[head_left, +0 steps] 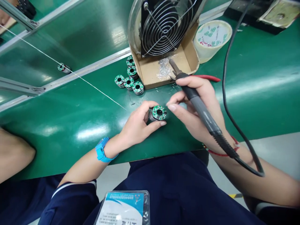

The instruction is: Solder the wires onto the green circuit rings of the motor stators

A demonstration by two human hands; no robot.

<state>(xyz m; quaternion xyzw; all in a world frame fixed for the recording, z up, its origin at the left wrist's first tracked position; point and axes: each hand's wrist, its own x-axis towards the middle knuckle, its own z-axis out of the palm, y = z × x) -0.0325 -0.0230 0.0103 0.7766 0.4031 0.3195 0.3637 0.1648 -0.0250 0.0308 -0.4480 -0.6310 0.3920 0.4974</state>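
My left hand, with a blue watch on its wrist, curls its thumb and fingers around a small round motor topped by a green ring-shaped circuit board. The motor stands upright near the front edge of the green table. Across from it, my right hand grips a soldering iron whose dark tip points up and away, toward the cardboard tray. The right thumb and a fingertip come close together just right of the motor; whether something thin is between them I cannot tell.
Several similar motors stand left of a cardboard tray holding wire clippings and a fan. Red-handled pliers lie beside it, near a tape roll. The iron's cable loops at right. Another person's arm rests at left.
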